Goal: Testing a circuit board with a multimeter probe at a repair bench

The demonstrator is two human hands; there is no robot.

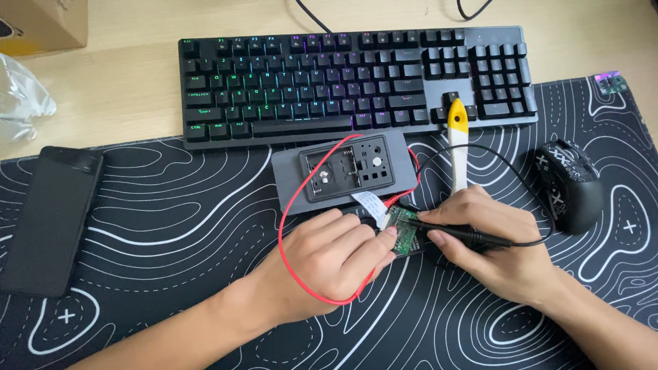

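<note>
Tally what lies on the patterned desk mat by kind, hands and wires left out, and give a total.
Phone: 1
Mouse: 1
Grey housing: 1
Green circuit board: 1
Yellow-and-white tool, tip resting on the keyboard: 1
Total: 5

Matt cloth mat [171,226] — glossy phone [51,219]

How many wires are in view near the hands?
2: a red wire looping round the left hand, and a black wire arcing from the right hand's probe. Others may be hidden underneath.
</note>
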